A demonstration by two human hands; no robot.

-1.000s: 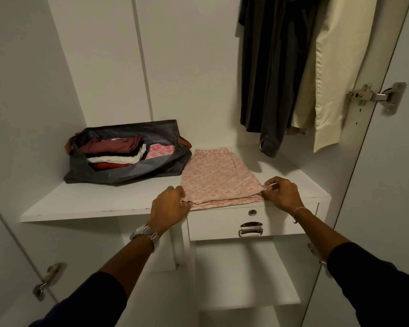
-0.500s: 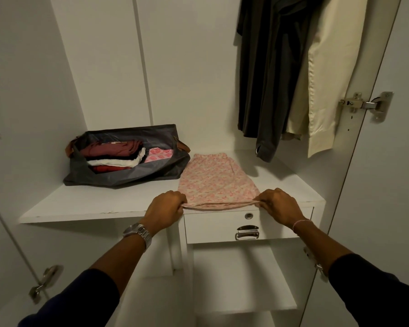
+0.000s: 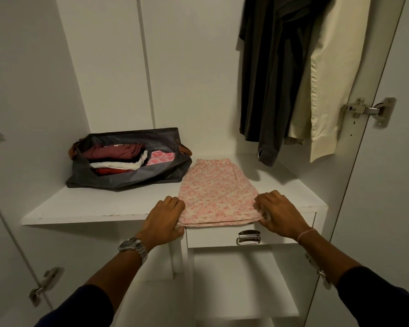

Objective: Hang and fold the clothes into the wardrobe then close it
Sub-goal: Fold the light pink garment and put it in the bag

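Left door hinge [image 3: 44, 286]: metal, low on the near left, on the white wardrobe door.
Bag [image 3: 128, 175]: dark grey, open, on the far left of the shelf [image 3: 99, 204]; folded clothes stacked inside, maroon [image 3: 115, 151] on top, white [image 3: 118, 164] under it, a red piece lowest, and a pink patterned piece [image 3: 160, 158] at the right end.
Left hand [image 3: 163, 220]: at the near left corner of the pink garment, fingers curled over the shelf edge and pinching the cloth; a metal watch [image 3: 134, 249] on the wrist.
Pink garment [image 3: 216, 192]: pale pink with a small print, lying flat on the shelf just right of the bag, its near hem at the front edge of the shelf above the drawer.
Drawer [image 3: 213, 237]: white, closed, under the shelf, with a metal handle [image 3: 248, 237].
Right hand [image 3: 279, 213]: at the near right corner of the garment, fingers curled and gripping the hem; a thin thread bracelet [image 3: 306, 233] on the wrist.
Hanging clothes: a dark garment [image 3: 269, 79] and a cream one [image 3: 328, 90] to its right, hanging above the far right of the shelf.
Right door hinge [image 3: 368, 110]: metal, on the open right door.
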